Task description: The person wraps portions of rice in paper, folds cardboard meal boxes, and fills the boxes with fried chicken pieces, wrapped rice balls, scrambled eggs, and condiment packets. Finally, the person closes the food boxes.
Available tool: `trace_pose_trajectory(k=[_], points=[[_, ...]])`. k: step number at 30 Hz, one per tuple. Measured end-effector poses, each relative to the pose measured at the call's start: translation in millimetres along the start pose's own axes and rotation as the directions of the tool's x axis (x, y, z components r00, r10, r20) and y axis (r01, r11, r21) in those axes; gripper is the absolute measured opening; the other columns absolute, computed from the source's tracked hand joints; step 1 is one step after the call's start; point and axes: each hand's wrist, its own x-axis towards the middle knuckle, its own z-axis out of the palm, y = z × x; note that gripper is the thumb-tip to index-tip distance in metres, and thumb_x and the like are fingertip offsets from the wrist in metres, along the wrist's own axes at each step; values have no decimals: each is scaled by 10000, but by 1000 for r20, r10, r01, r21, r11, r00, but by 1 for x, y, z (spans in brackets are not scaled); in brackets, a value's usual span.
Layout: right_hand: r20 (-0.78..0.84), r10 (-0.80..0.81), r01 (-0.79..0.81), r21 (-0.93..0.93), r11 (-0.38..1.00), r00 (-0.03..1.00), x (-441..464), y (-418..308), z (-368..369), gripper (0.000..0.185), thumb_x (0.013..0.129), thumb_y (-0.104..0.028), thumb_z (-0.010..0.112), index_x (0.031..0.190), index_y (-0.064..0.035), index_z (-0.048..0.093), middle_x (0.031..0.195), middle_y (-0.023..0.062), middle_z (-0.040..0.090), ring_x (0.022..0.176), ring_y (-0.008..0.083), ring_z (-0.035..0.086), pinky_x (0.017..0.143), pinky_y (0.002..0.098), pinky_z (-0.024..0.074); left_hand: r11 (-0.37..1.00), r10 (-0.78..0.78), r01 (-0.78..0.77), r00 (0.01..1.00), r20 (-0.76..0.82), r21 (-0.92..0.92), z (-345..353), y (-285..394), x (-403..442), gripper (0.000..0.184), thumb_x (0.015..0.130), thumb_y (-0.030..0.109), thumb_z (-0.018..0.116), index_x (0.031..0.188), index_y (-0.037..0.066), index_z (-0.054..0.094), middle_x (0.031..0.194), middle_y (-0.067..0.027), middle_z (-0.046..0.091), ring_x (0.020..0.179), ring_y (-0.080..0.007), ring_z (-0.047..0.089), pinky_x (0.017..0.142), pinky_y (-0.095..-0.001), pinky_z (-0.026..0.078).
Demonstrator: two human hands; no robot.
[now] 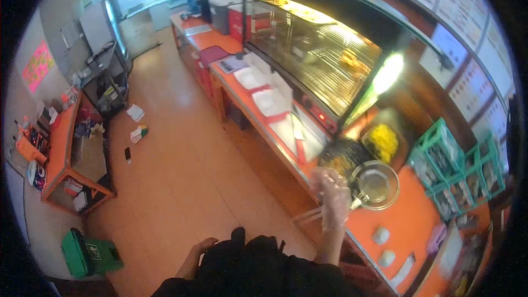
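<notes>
Where the gloved right hand [333,198] hangs over the near edge of the counter [410,203], the strainer [378,183] lies just to its right, its handle [359,201] slanting back toward that hand. The dark pan [342,157] is just past the fingertips, with yellow food [383,142] beyond it. The right hand is far nearer to all these than the left hand [204,245], low by the body, over the floor [181,148]. The right fingers look bent and partly closed, but blur hides whether they hold anything; the left's grip I cannot tell either. The orange counter runs off past a lit warmer [313,55]; green crates [465,165] stand right of the strainer, two white lumps [380,235] nearer.
</notes>
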Motion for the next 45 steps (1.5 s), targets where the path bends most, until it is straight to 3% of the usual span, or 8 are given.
trace_pose_trajectory(k=[15, 17, 23, 27, 30, 34, 37, 45], points=[[186, 7, 33, -211, 977, 983, 320, 115, 247, 285, 881, -273, 590, 1009, -21, 625, 837, 41, 630, 738, 112, 566, 649, 267, 460, 867, -269, 193, 957, -105, -460, -207, -66, 108, 412, 923, 369, 469, 1074, -1, 569, 925, -171, 624, 857, -294, 595, 783, -392, 465], [282, -280, 388, -483, 785, 918, 392, 105, 278, 276, 864, -262, 601, 1030, -42, 625, 900, 85, 654, 781, 167, 608, 696, 309, 481, 851, -289, 179, 944, -156, -494, -259, -61, 139, 415, 923, 371, 469, 1076, -1, 568, 926, -169, 624, 859, -291, 594, 783, -391, 464], [239, -566, 456, -846, 278, 789, 624, 33, 378, 373, 814, -321, 552, 991, -5, 642, 1022, 209, 638, 957, 369, 604, 845, 439, 464, 829, -324, 127, 903, -282, -545, -419, -45, 194, 425, 924, 380, 469, 1083, -2, 566, 930, -164, 624, 863, -281, 594, 784, -386, 464], [192, -236, 149, -971, -189, 953, 722, -30, 403, 428, 846, -358, 513, 1064, -4, 618, 1073, 212, 628, 993, 360, 603, 878, 464, 458, 817, -342, 121, 888, -306, -563, -503, -42, 222, 431, 924, 386, 469, 1087, -2, 565, 932, -161, 624, 866, -274, 593, 785, -383, 463], [219, -802, 99, -975, -198, 556, 869, 62, 341, 471, 860, -394, 491, 1115, -11, 591, 1111, 186, 619, 952, 342, 619, 866, 464, 465, 820, -339, 123, 891, -301, -560, -548, -46, 248, 436, 925, 391, 469, 1090, -2, 563, 934, -159, 624, 868, -269, 593, 786, -380, 463], [-86, -749, 344, -849, 400, 657, 945, 80, 311, 471, 844, -428, 516, 1109, -47, 599, 1083, 166, 631, 884, 327, 629, 800, 449, 485, 850, -315, 149, 912, -262, -506, -593, -60, 282, 443, 925, 396, 469, 1095, -2, 562, 936, -156, 623, 870, -262, 592, 786, -377, 463], [-165, -385, -140, -986, 92, 908, 863, 31, 338, 513, 845, -471, 524, 1124, -44, 582, 1077, 160, 638, 941, 307, 612, 816, 423, 474, 893, -269, 153, 936, -229, -423, -625, -77, 300, 448, 926, 401, 469, 1098, -2, 561, 938, -154, 623, 872, -257, 592, 787, -375, 462], [-164, -498, 81, -897, 434, 852, 662, 37, 427, 512, 756, -511, 653, 882, -14, 662, 837, 204, 653, 846, 329, 637, 761, 433, 482, 994, 20, -48, 962, -273, -96, -757, -99, 383, 461, 927, 413, 469, 1107, -3, 558, 942, -147, 623, 878, -243, 591, 789, -369, 462]])
